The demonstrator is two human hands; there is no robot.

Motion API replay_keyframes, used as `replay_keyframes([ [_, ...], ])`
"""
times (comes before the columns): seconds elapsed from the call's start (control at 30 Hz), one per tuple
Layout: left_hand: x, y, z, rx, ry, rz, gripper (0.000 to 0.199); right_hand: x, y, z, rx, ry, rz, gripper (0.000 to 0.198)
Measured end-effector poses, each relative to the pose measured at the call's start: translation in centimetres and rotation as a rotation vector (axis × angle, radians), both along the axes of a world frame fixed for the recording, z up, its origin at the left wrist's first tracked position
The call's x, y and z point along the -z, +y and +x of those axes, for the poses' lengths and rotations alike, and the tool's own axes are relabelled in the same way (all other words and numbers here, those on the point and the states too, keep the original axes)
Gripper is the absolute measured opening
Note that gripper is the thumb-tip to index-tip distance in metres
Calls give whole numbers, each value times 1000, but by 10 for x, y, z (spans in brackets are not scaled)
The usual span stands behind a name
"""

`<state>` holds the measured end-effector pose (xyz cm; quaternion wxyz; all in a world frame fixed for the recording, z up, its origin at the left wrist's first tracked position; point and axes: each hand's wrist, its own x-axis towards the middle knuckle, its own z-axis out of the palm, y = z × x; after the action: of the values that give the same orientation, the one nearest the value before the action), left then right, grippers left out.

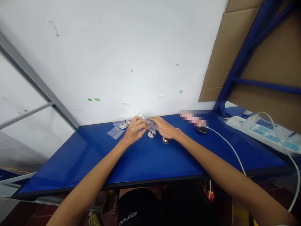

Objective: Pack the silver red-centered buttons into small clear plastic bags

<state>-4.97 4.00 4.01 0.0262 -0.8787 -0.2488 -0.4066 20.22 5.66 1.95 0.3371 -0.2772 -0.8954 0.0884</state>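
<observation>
Left hand (136,129) and right hand (164,127) at a clear plastic bag (153,126).
Their fingers are bent, but I can't tell if either one grips it. The bag is between them, just behind a shiny round disc (152,134) on the blue table (145,166).

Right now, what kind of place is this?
Probably a workshop corner, though I can't be sure: there's a blue table, a long white power strip and a big brown cardboard sheet.

The bags (115,133) look like glossy plastic, the domed disc (165,141) shiny metal, the tabletop (145,166) smooth, the cardboard (213,80) matt.
</observation>
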Motion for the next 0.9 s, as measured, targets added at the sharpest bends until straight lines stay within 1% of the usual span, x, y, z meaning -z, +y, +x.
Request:
replay_keyframes([
  [0.2, -6, -4, 0, 45, 23, 3, 12, -3, -4, -1, 31, -14, -15, 56],
  [0.37, -13, -11, 5, 40, 79, -36, 14, -3, -7, -1, -2, 16, -45, 73],
  [0.43, -14, -13, 6, 30, 108, -59, 14, -3, -7, 0, -23, 30, -79, 75],
  [0.5, -14, -14, 6, 31, 126, -72, 15, -4, -7, 1, -22, 34, -110, 69],
  [0.6, -14, -14, 3, 49, 157, -85, 17, -6, -7, 3, -4, 2, -134, 53],
  [0.77, -17, -14, 1, 83, 198, -101, 20, -7, -8, 3, 15, -95, -98, 28],
  [0.83, -18, -15, 2, 101, 209, -108, 21, -6, -7, 3, 51, -88, -97, 23],
  [0.9, -19, -16, 3, 110, 223, -113, 22, -5, -5, 4, 77, -77, -116, 22],
])
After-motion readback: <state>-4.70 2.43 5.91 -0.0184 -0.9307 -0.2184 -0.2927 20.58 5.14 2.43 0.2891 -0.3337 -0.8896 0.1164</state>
